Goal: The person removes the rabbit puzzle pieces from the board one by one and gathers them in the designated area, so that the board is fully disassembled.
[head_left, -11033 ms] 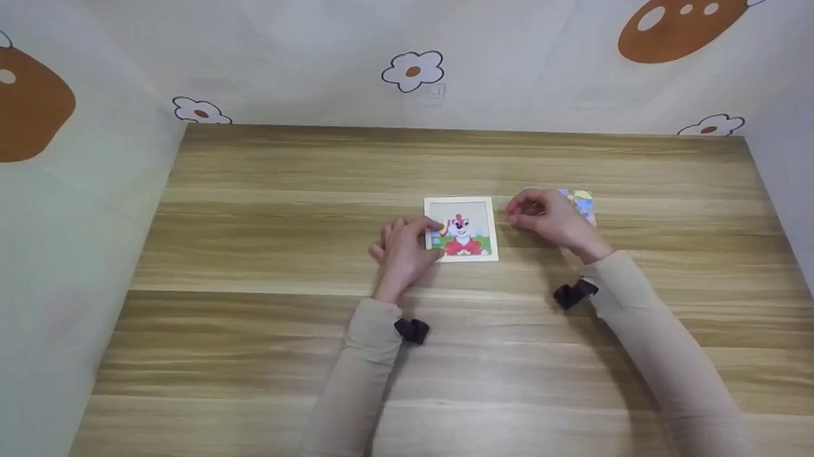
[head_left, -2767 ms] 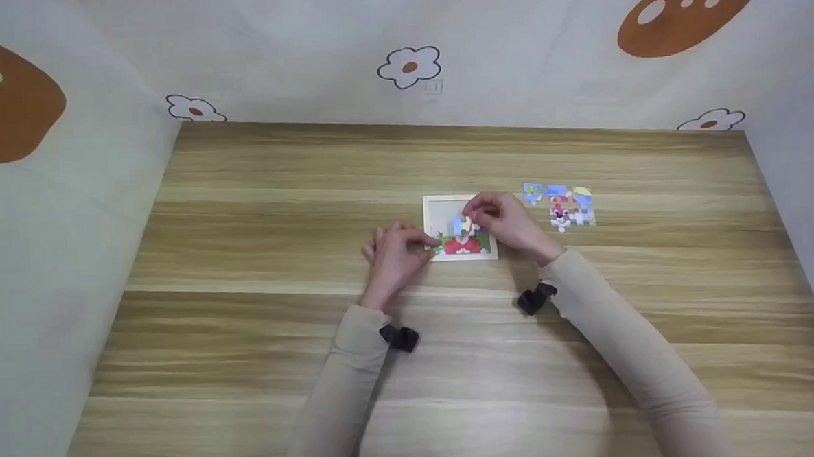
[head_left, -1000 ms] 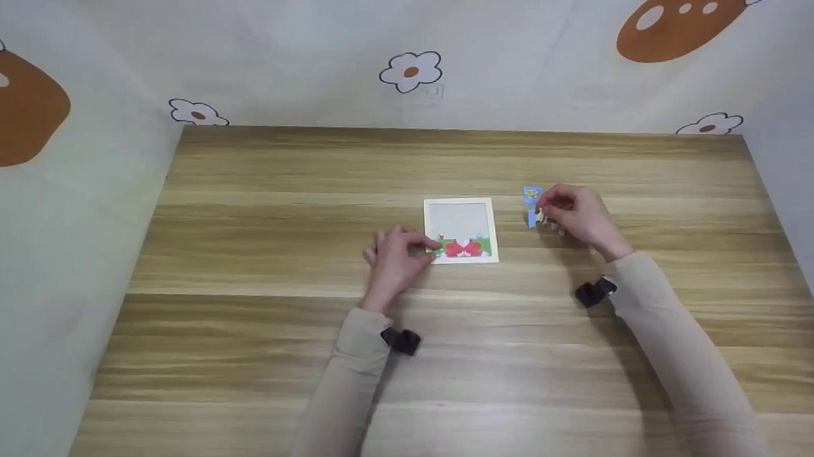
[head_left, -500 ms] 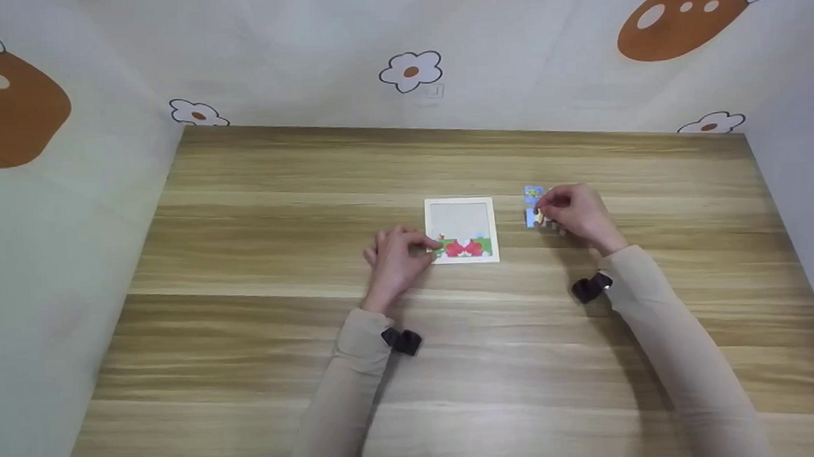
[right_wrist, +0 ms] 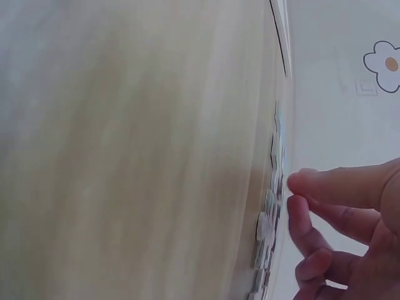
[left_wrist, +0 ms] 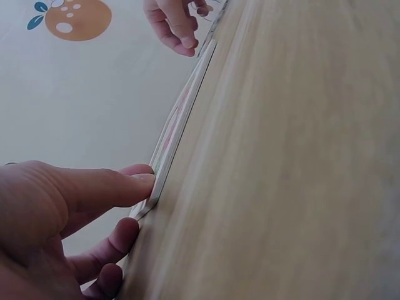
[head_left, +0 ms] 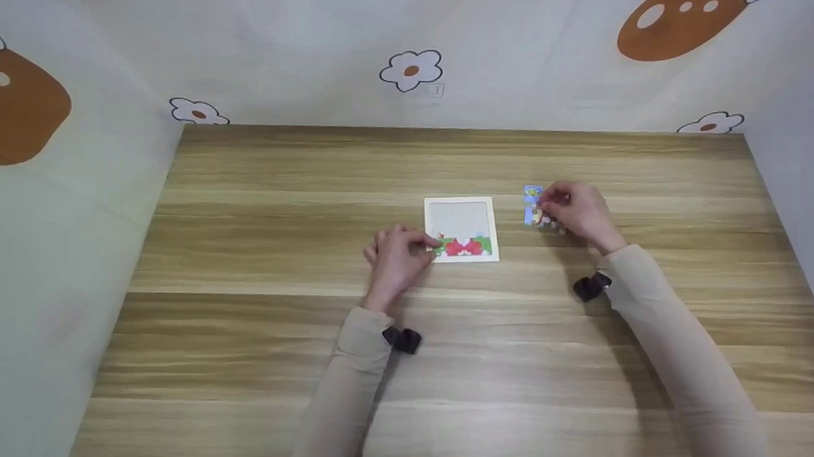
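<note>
At the centre of the head view lies a white-rimmed puzzle frame (head_left: pixel 459 200), with a row of red and green pieces (head_left: pixel 464 247) along its bottom and bare grey backing above. My left hand (head_left: pixel 398 256) pinches its lower left corner; the left wrist view shows the thumb (left_wrist: pixel 119 187) on the rim. My right hand (head_left: pixel 580 210) hovers over loose puzzle pieces (head_left: pixel 531 202) beside the frame and hides part of them. In the right wrist view its thumb and forefinger tips are close to the pieces (right_wrist: pixel 270 219), slightly apart, with nothing visible between them.
Everything lies on a wood-grain table (head_left: pixel 298 247). A pale wall (head_left: pixel 290 62) with flower and orange shapes rises behind it, with side walls at left and right. Black wrist cameras (head_left: pixel 403 340) sit on both wrists.
Middle-row pieces with an animal's face have left the frame and joined the loose group at right. My right hand went from the frame to that group. The left hand stays at the corner.
</note>
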Demonstrator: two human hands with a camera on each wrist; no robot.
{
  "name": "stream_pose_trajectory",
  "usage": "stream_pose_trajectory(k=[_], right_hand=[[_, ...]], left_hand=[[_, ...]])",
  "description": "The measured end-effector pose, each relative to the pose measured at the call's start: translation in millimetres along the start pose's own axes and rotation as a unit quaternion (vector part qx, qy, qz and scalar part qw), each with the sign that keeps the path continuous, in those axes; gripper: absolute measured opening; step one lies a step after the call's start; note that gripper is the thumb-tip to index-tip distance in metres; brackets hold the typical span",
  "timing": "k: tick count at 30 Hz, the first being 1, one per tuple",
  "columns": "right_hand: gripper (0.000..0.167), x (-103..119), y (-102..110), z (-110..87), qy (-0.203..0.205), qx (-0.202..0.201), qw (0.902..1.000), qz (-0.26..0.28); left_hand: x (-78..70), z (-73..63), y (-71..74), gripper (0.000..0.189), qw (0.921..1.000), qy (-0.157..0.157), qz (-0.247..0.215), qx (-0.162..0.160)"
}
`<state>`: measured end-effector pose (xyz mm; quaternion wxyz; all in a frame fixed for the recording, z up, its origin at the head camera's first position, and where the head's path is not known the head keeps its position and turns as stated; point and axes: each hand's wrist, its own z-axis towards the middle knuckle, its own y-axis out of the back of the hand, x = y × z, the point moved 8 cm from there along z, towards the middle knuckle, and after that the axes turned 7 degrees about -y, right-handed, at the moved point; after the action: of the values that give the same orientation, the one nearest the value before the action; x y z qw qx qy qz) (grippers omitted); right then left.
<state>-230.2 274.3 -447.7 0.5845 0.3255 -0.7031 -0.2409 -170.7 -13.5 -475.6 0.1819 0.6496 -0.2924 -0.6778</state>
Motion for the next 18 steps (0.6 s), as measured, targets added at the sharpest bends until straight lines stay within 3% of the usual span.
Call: stream_pose_trajectory(k=[10, 18], right_hand=[[0.012, 5.5, -3.6, -5.7, 0.022, 0.011, 0.9996, 0.015], [0.012, 22.0, -19.9, -14.0, 0.045, 0.029, 0.9985, 0.013]], left_hand=[[-7.2, -0.9, -1.8, 0.017, 0.9995, 0.016, 0.027, -0.010], [-24.7, 1.3, -8.1, 0.013, 0.9996, -0.011, 0.013, -0.020]])
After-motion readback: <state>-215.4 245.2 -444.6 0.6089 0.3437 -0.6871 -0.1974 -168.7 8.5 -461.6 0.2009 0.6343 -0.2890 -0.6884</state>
